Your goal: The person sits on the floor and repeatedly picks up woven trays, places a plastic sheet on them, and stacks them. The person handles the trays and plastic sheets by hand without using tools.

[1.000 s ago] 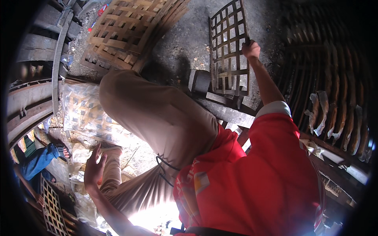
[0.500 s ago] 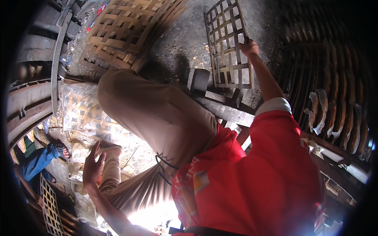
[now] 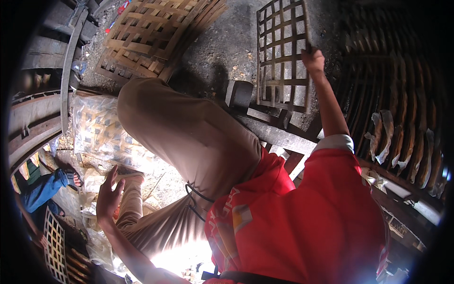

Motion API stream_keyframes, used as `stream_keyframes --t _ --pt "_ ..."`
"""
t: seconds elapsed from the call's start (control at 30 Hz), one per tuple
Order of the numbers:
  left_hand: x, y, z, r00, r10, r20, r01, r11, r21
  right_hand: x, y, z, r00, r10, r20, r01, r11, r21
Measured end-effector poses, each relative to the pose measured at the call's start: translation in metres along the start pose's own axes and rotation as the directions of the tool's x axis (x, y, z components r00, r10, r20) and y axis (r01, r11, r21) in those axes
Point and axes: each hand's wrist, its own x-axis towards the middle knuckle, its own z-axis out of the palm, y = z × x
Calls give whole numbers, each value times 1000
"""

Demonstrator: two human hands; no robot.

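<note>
My right hand (image 3: 313, 60) is closed round the right edge of a woven bamboo rack (image 3: 283, 59), a flat open lattice in a thin frame. The rack stands tilted above the floor at the top centre, its lower edge close to a wooden bench frame (image 3: 279, 135). On the left, my left hand (image 3: 109, 194) is raised beside my lower leg with its fingers apart, and it holds nothing. Below and behind that hand lie pale crumpled plastic sheets (image 3: 97, 184).
A stack of woven bamboo racks (image 3: 146, 33) leans at the upper left. Plastic covers another lattice panel (image 3: 101, 125) by my knee. Long rows of racks (image 3: 402, 109) fill the right side. At the lower left, a person in blue trousers (image 3: 45, 191) holds a lattice rack (image 3: 55, 246).
My right hand has moved right with the bamboo rack, which now faces me more squarely. My left hand has shifted slightly left and stays open.
</note>
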Motion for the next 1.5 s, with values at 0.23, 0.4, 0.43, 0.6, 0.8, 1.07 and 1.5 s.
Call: stream_keyframes --t 0.23,0.4,0.43,0.6,0.8,1.07,1.5 --pt "-4 0 1 1000 -19 -2 19 1000 4 -11 -27 71 970 120 209 -165 964 211" --pt "-10 1 1 999 -23 -23 23 1000 19 0 -23 45 950 159 270 -193 975 107" --pt "-10 1 1 998 -56 -21 56 998 6 -2 -23 39 950 148 273 -186 976 117" --pt "-6 0 0 1000 11 -23 -11 1000 10 -35 -45 43 980 93 175 -86 995 -47" --pt "-8 -2 0 999 30 -30 -30 1000 0 -6 -62 23 980 105 169 -119 990 73" --pt "-4 0 1 1000 -1 4 1 1000 -7 5 -52 27 985 41 166 -28 996 -81" --pt "-4 0 0 1000 -21 -8 20 1000 -9 19 -21 -14 916 104 389 -254 898 358"
